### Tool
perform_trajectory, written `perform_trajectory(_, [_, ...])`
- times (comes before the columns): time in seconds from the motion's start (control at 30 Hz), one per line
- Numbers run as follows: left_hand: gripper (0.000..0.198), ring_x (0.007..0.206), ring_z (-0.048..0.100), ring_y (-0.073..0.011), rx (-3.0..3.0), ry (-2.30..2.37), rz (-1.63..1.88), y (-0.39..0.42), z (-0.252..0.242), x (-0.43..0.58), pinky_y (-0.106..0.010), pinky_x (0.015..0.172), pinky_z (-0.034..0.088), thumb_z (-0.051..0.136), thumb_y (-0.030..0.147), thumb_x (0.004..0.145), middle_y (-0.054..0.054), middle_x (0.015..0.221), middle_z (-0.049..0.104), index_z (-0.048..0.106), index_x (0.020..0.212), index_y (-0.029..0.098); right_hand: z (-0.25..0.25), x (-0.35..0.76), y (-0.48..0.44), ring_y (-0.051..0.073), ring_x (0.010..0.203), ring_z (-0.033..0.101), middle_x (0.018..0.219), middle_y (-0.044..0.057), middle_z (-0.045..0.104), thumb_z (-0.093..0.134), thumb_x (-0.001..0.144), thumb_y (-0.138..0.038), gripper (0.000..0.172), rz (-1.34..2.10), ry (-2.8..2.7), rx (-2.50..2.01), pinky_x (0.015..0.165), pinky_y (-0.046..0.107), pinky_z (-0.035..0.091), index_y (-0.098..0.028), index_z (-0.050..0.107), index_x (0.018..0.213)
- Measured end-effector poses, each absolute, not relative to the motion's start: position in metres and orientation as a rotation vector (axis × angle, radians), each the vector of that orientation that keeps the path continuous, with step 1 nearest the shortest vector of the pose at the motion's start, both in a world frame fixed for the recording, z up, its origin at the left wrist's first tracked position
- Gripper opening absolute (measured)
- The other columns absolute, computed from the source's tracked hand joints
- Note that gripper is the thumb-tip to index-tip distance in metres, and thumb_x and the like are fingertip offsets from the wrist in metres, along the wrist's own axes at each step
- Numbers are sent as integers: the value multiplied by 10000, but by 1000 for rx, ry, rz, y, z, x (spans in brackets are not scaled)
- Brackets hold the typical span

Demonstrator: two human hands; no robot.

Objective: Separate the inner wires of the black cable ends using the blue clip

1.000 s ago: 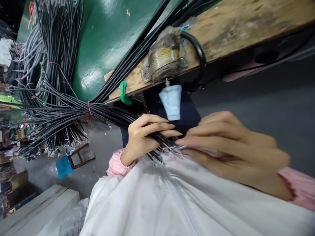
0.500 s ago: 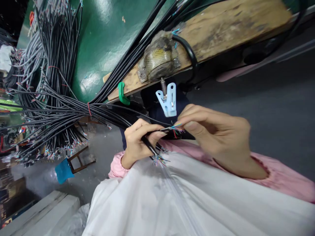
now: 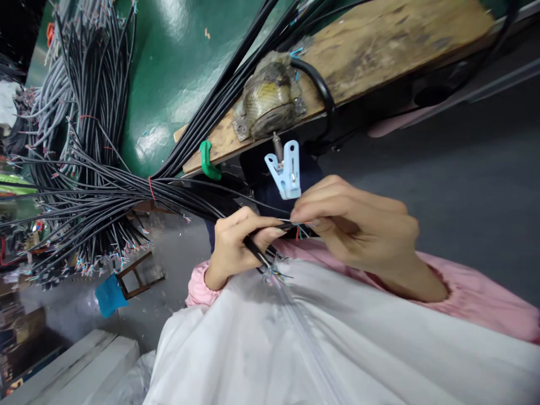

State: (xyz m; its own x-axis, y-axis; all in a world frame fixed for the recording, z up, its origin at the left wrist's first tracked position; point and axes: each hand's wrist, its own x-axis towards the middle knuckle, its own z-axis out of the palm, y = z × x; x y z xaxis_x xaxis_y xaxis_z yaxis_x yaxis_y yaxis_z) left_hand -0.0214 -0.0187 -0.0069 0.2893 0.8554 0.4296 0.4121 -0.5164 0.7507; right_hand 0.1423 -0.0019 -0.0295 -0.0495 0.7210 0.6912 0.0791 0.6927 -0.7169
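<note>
My left hand (image 3: 238, 242) is closed around several black cables (image 3: 255, 251), their stripped ends with thin coloured wires (image 3: 275, 273) poking out below it. One cable end points right between its thumb and forefinger. My right hand (image 3: 354, 225) pinches the fine wires at that end, and its fingertips cover most of them; a few red and green strands (image 3: 298, 232) show beneath. Just above my right fingertips, a light-blue clothes peg (image 3: 287, 173) hangs from the metal shaft of a tape-wrapped motor (image 3: 270, 98).
A wooden board (image 3: 388, 42) carries the motor along the edge of a green table (image 3: 169, 73). Bundles of black cables (image 3: 99, 73) lie at left, tied with red bands. A green clamp (image 3: 208, 160) grips the board's edge. A stool (image 3: 139, 277) stands lower left.
My right hand has moved slightly left and closed over the coloured wires, which now mostly disappear under its fingertips. The left hand keeps its hold on the cables.
</note>
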Motion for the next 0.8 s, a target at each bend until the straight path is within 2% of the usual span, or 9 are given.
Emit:
perform_trajectory(0.13, [147,580,609,-63,2108,1242,1377,-20,-13,-10,-173,539,483,748,306,842,24,697,671,735,896,170,-27,141,-5,150,644,620,719,22,655,575,895,-62,176,589,-1561,-784,545,288,510,-231,614,862])
perform_trajectory(0.23, [83,568,609,-63,2130,1358,1492,-25,-17,-4,-181,526,479,722,274,866,29,704,659,751,874,197,-22,144,-13,164,657,624,746,23,663,560,906,-68,198,485,-1619,-921,566,316,510,-260,609,896])
perform_trajectory(0.4, [227,537,552,-51,2260,1259,1127,-24,-8,-14,-179,478,405,590,314,959,18,678,619,728,853,168,-18,165,-16,213,729,625,794,32,695,542,921,-101,211,238,-1923,-980,602,384,474,-296,620,910])
perform_trajectory(0.53, [312,543,532,-54,2163,1029,927,-16,0,-25,-180,497,396,537,364,983,22,644,591,707,820,159,-24,174,0,174,679,614,755,25,688,514,981,-197,175,459,-1968,-675,562,341,478,-271,620,863])
perform_trajectory(0.67, [279,559,543,-57,1996,1006,1072,-16,2,-25,-176,519,403,589,350,957,17,630,606,698,793,152,-27,172,12,127,646,627,743,15,658,545,963,-155,174,736,-1809,-638,524,264,489,-257,625,848])
perform_trajectory(0.8, [294,563,568,-64,1923,1022,1115,-19,5,-24,-183,517,419,590,346,957,2,628,641,696,770,146,-28,165,5,129,691,646,788,34,678,624,908,-112,148,777,-1646,-724,569,260,519,-248,683,899])
